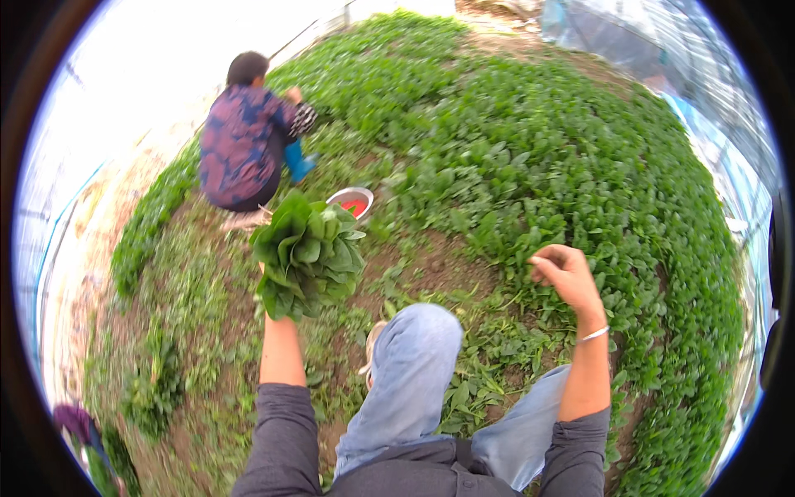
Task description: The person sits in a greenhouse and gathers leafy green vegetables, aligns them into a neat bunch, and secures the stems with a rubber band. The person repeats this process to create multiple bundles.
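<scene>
A thick bunch of leafy greens [307,258], broad and dark green, hides most of my left hand [262,268], which holds it up in front of me to the left. My right hand [565,276] hovers at the right over the edge of the growing greens [515,180]. Its fingers are curled and the thumb lies near the index finger; I see nothing held in it. A bracelet circles that wrist. Between my arms are my bent knees in pale jeans. Torn leaves and stems [484,373] lie on the soil by them.
A person [242,136] in a patterned top and blue boots squats at the upper left. Near them stands a metal basin [367,194] with something red inside. Another bunch of greens [152,391] lies lower left. Part of another person [74,419] shows at the far lower left. Plastic sheeting [702,56] borders the bed.
</scene>
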Demonstrator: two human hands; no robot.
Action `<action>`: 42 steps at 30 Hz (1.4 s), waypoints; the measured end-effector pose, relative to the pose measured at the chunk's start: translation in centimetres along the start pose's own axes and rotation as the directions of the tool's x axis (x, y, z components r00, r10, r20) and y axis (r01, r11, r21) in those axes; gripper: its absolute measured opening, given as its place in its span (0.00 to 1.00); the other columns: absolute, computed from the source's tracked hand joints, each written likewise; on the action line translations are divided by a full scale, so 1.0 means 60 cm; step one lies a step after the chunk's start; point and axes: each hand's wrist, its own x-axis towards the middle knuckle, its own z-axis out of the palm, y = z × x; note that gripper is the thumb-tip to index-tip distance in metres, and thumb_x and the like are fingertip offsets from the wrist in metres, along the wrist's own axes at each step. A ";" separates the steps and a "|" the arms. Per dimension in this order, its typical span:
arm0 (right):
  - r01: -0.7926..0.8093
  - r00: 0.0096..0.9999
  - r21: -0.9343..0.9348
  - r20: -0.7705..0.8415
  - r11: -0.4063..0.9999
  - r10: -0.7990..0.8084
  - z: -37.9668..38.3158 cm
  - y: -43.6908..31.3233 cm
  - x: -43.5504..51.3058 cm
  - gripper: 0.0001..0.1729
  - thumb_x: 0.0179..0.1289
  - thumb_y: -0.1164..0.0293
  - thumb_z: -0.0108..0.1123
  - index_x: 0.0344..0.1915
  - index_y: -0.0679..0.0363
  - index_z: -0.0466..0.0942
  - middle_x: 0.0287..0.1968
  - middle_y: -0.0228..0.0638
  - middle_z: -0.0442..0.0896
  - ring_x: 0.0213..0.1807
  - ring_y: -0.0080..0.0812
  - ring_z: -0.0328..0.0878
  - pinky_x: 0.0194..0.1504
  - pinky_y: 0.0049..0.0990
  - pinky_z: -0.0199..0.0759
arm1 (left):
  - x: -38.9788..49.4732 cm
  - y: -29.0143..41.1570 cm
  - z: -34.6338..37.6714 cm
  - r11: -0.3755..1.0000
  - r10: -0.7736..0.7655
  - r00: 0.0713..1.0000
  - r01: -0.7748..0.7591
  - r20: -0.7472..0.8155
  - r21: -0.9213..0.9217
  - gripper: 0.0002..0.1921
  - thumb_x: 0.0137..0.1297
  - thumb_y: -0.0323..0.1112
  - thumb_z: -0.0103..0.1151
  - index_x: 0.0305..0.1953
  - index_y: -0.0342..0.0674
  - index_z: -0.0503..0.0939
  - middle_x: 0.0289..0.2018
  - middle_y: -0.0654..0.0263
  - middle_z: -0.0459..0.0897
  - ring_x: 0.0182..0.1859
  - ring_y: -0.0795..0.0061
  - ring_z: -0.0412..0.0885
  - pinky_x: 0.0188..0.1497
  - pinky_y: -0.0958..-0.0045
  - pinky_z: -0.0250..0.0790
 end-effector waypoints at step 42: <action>-0.622 0.499 0.115 -0.704 0.775 0.505 -0.045 0.612 -0.601 0.18 0.59 0.58 0.60 0.35 0.63 0.83 0.37 0.50 0.84 0.42 0.51 0.82 0.44 0.42 0.74 | -0.285 -0.382 0.037 -0.130 -0.677 0.340 0.817 -0.653 0.561 0.24 0.61 0.53 0.57 0.42 0.35 0.82 0.39 0.58 0.84 0.41 0.63 0.80 0.49 0.61 0.71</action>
